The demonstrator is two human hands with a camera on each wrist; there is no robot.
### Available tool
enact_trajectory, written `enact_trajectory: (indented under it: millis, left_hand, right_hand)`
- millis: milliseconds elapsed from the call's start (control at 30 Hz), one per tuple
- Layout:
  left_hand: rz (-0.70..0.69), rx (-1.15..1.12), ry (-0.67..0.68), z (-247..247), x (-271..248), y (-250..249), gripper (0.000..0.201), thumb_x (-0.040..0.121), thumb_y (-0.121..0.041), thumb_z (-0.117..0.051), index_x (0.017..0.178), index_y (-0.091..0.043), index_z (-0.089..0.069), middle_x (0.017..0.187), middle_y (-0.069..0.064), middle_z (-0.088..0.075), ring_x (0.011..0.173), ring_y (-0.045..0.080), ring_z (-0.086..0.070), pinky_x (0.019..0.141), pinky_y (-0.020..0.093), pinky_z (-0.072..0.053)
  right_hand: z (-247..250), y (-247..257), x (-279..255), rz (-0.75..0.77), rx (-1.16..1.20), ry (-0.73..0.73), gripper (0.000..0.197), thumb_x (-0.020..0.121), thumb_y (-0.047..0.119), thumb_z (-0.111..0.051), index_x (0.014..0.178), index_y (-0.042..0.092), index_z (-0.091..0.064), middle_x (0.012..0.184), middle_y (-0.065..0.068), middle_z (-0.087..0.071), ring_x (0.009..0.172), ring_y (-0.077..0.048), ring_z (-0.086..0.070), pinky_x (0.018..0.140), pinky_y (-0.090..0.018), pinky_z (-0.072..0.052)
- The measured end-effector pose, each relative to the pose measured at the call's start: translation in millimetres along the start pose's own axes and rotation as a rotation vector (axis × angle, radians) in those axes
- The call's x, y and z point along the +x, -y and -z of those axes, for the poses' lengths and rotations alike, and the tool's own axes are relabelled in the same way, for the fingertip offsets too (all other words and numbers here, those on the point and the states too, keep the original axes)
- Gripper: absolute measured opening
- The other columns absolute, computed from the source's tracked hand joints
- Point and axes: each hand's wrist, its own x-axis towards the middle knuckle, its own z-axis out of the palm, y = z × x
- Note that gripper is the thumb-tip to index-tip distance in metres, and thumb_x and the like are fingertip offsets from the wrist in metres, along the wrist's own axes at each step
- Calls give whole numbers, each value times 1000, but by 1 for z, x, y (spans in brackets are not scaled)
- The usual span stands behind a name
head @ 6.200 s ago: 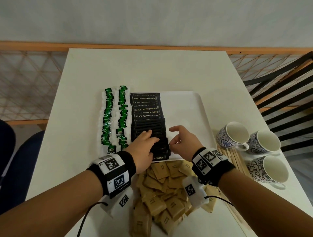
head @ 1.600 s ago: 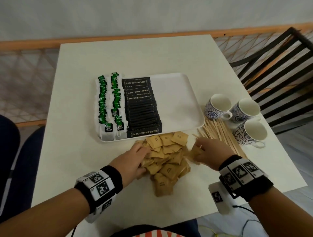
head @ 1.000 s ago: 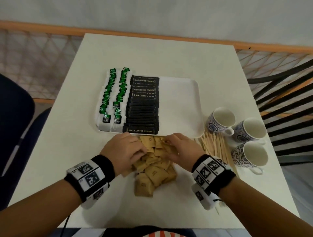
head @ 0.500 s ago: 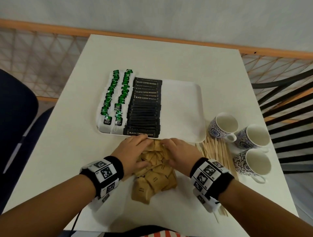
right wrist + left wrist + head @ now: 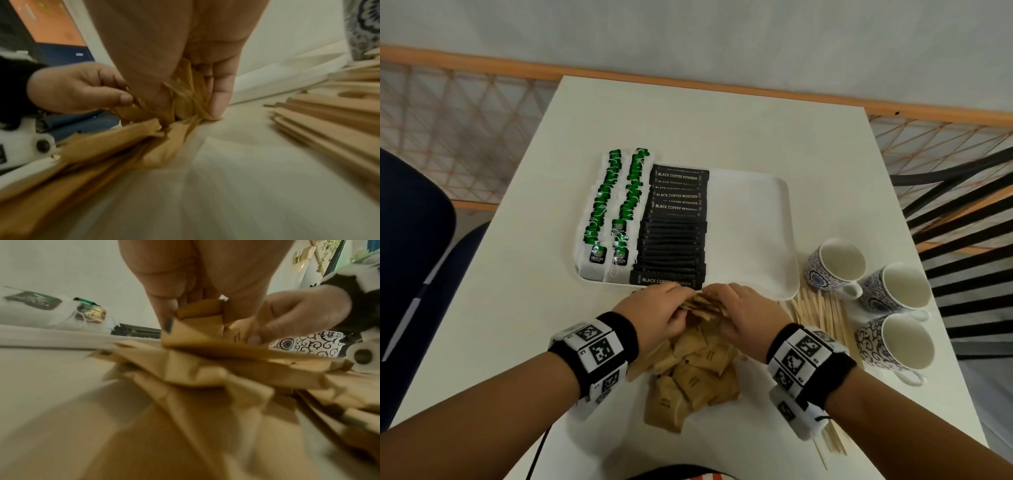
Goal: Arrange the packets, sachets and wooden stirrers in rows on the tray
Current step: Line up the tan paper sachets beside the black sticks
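A white tray (image 5: 753,219) carries two rows of green tea bags (image 5: 616,202) at its left and a row of black coffee sachets (image 5: 674,233) beside them. Just in front of the tray lies a loose heap of brown sachets (image 5: 698,373) on the table. My left hand (image 5: 654,315) and right hand (image 5: 743,315) meet over the heap's far end, each gripping a bunch of brown sachets (image 5: 197,326) (image 5: 185,95) between fingers and thumb. Wooden stirrers (image 5: 822,318) lie to the right of my right hand.
Three patterned cups (image 5: 835,267) (image 5: 897,291) (image 5: 900,346) stand at the table's right edge, beside the stirrers. The right half of the tray holds nothing. A dark blue chair (image 5: 410,246) stands left of the table, and black railings (image 5: 962,212) to the right.
Both hands left the coffee row on the tray, came to the brown heap, and drew together, gathering sachets into a bunch at its far end. The view shifted.
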Motion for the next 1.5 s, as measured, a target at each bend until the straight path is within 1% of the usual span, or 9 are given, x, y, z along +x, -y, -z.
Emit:
enact_trajectory:
  millis: [200,533,633,700,800,1000,1167,1300,1500]
  left_hand:
    - [56,2,133,7,1,-5,58,84,-36,-64,138,-36,-41,127,-9,-49,115,11,-49,101,32,-41]
    - [115,-251,-11,22,1,-1,16,91,-28,-60,103,-32,-70,98,-19,-57,94,1,-56,88,22,-45]
    - [212,-399,-101,33,2,2,11,93,-28,-57,96,-27,-67,90,-17,-64,88,4,-62,82,29,-53]
    - [301,-549,-175,42,5,6,11,94,-25,-54,93,-17,-63,84,-2,-65,81,20,-65,73,37,-57]
    - [400,-793,-249,55,9,8,12,98,-18,-49,91,-13,-58,92,21,-60,85,38,-63,64,37,-59]
    - [512,-1238,-138,62,31,-19,31,101,-14,-37,105,-25,-66,109,13,-67,93,33,-68,75,51,-58]
    - [535,-1506,-25,68,42,-27,45,93,-53,-45,119,-20,-61,112,16,-69,99,36,-68,80,53,-56]
    - [456,-1370,-53,62,49,-22,45,82,-7,-70,122,-19,-52,115,16,-65,94,34,-69,76,51,-57]
    - [438,-1299,-170,60,64,-19,41,82,-1,-67,116,-20,-56,108,13,-66,86,29,-71,61,36,-57]
  right_hand:
    - [4,-5,-1,-40,151,-56,39,88,23,-60,127,26,-55,114,1,-51,99,-19,-55,83,-32,-49]
    - [36,-13,2,-253,605,-46,35,70,18,-79,94,38,-63,92,9,-70,88,-10,-64,79,-22,-53]
    - [46,-13,10,-236,709,-51,35,68,13,-82,90,33,-66,93,4,-71,90,-15,-65,84,-33,-56]
    - [53,-14,15,-223,801,-80,35,68,6,-81,89,31,-67,93,0,-70,89,-20,-65,84,-43,-56]
    - [65,-10,22,-210,942,-55,34,71,-5,-75,94,18,-67,92,-6,-69,85,-20,-65,77,-39,-57]
    - [70,11,47,-166,1034,-48,30,78,0,-72,102,17,-66,91,-3,-69,81,-16,-67,63,-27,-54]
    - [69,14,61,-169,1057,-157,28,84,-2,-65,103,19,-61,89,1,-69,79,-12,-66,60,-19,-51]
    - [60,15,69,-134,1058,-239,38,88,-5,-56,109,27,-54,99,3,-65,91,-11,-63,77,-26,-53]
    - [55,20,75,-48,921,-358,31,90,7,-51,107,33,-53,108,-1,-60,98,-12,-57,87,-30,-50]
